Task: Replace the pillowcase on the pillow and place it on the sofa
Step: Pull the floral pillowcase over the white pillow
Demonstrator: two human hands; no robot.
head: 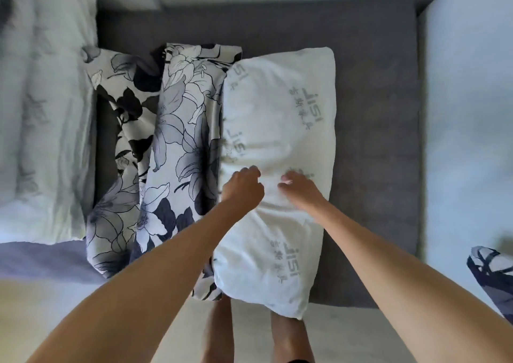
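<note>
A bare white pillow [277,129] with grey printed lettering lies lengthwise on the grey sofa seat [374,140], its near end hanging over the front edge. To its left lies a floral pillowcase [186,129] in white, grey and dark blue, crumpled in long folds. My left hand [244,187] is over the pillow's left side with its fingers curled, and I cannot see anything held in it. My right hand [298,189] rests on the pillow's middle, fingers bent loosely against the fabric.
A second white pillow [47,107] lies at the left on the sofa. A pale sofa arm [469,113] rises at the right, and more floral cloth [491,276] shows at the right edge. My bare feet stand on the light floor [83,307] below.
</note>
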